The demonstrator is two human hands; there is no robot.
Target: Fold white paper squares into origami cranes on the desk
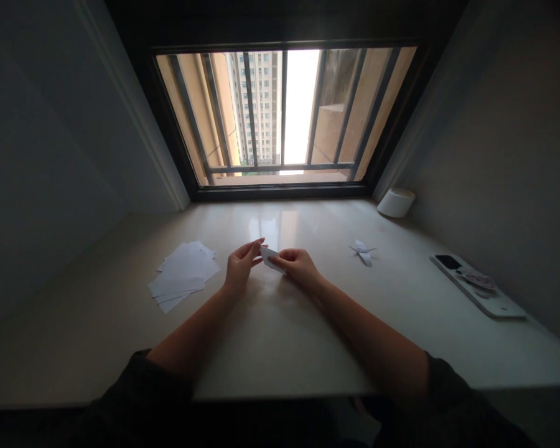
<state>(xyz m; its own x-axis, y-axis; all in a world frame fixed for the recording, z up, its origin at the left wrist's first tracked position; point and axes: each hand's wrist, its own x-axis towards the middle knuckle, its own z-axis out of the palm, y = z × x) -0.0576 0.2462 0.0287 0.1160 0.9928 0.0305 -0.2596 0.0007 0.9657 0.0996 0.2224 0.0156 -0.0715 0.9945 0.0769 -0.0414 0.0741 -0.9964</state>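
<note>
My left hand (pixel 241 264) and my right hand (pixel 298 266) are close together above the middle of a pale desk (pixel 280 336). Between their fingertips, both hands pinch a small piece of folded white paper (pixel 269 258). To the left of my left hand lies a loose pile of white paper sheets (pixel 183 275), not touched by either hand. Right of my right hand sits a small folded paper figure (pixel 363 252), resembling an origami crane.
A white cylindrical container (pixel 396 203) stands in the far right corner of the desk. A phone (pixel 476 286) with a patterned item on it lies along the right wall. A barred window (pixel 280 115) forms the far edge, with walls on both sides.
</note>
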